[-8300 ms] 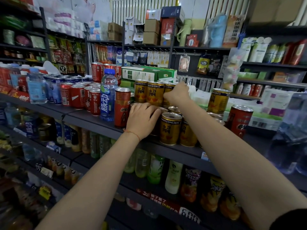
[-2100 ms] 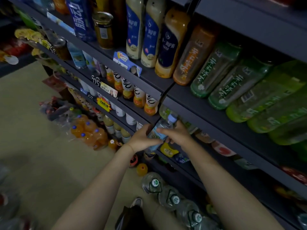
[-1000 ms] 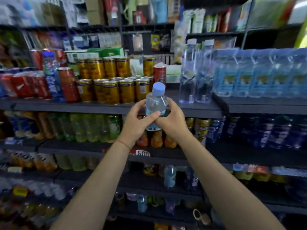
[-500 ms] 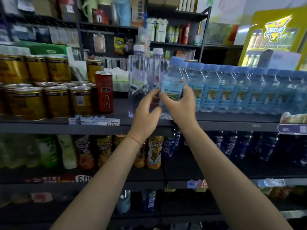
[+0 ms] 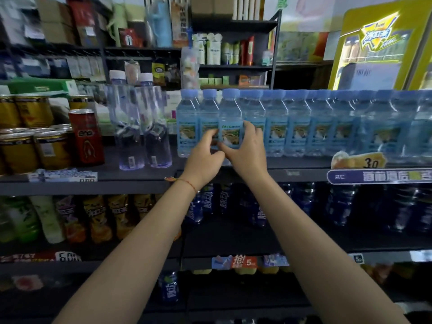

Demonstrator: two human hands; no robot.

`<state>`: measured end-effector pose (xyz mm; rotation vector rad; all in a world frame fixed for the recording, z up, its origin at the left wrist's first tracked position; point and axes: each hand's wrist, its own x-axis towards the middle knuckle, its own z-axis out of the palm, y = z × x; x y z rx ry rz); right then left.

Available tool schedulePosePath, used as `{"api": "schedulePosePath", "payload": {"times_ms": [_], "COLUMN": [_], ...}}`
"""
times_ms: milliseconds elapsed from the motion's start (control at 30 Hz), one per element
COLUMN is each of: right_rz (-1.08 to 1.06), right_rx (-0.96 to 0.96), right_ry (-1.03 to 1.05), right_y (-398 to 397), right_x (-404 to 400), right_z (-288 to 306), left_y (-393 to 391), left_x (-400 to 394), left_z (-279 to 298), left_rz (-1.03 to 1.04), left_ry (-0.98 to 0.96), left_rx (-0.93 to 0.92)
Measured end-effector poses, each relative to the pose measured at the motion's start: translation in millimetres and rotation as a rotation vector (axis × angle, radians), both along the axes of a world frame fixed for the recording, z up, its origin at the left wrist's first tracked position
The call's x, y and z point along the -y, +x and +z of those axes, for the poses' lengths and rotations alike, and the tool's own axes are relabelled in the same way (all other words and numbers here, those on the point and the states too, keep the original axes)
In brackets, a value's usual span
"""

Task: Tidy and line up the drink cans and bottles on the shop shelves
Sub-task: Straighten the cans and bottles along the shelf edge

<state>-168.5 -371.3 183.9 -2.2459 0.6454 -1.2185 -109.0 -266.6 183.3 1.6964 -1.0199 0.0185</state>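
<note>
Both hands are closed around one small water bottle (image 5: 230,120) with a blue cap. The left hand (image 5: 204,157) holds its lower part from the left side with curled fingers, and the right hand (image 5: 247,148) wraps it from the right, the fingers lying over the label. The bottle stands upright on the top shelf (image 5: 140,181), at the front edge, in the row of same water bottles (image 5: 327,127) that runs toward the right end of this shelf. It touches its neighbours on both sides, and whether its base already rests on the shelf I cannot tell, because the hands hide it. To the left of the row stand two taller clear bottles (image 5: 142,127) with white caps, then a red can (image 5: 86,136), then gold cans (image 5: 35,146) near the left end. The left wrist wears a thin red string (image 5: 187,182). On the shelf below there are dark blue bottles (image 5: 210,204) under the hands.
</note>
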Motion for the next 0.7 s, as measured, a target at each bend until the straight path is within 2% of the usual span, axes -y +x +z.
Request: {"api": "schedulePosePath", "payload": {"times_ms": [133,400,700], "right_rz": [-0.036,-0.297,-0.310], "right_rx": [-0.034,-0.099,-0.062], "right_ry": [-0.098,-0.512,-0.490], "right_y": [-44.0,-119.9,-156.5], "right_x": [44.2,129.6,181.9], "right_z": [1.6,-1.9,-13.9], "left_y": [-39.3,-119.7,-164.1], "left_x": [47.5,136.0,186.1], "left_z": [1.7,6.3,2.0], "left_rz": [0.029,0.001,-0.027], "left_ry": [0.004,-0.030,-0.030], "left_rx": [-0.055,-0.149,-0.137]}}
